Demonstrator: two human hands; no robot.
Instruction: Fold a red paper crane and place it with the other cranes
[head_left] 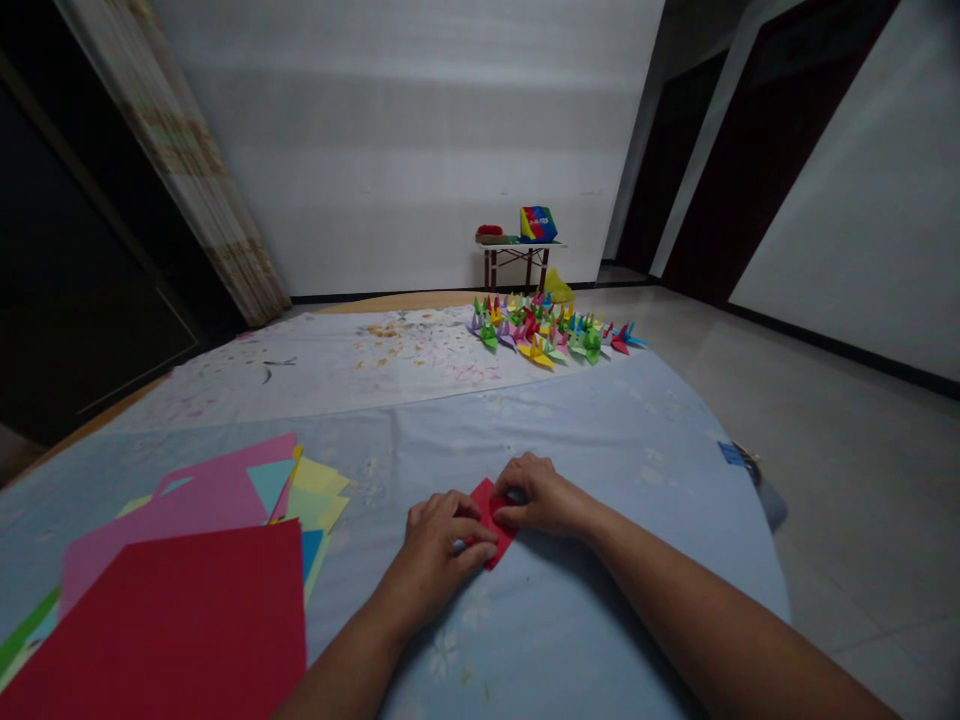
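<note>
A small folded piece of red paper (486, 504) lies on the light blue flowered cloth, between my two hands. My left hand (441, 545) rests on its left side, with bent fingers and thumb pressed to the paper. From the right, my right hand (546, 496) pinches the upper right part of the paper, thumb and fingertips close together. The fingers cover parts of the paper, so its exact folds are hard to make out.
Left of my hands is a loose stack with a large red sheet (217, 610), a pink sheet (172, 500) and yellow pieces (319, 490). Several colourful paper cranes (536, 330) stand at the table's far right. Beyond, a small table (517, 246) holds a colourful box (538, 224).
</note>
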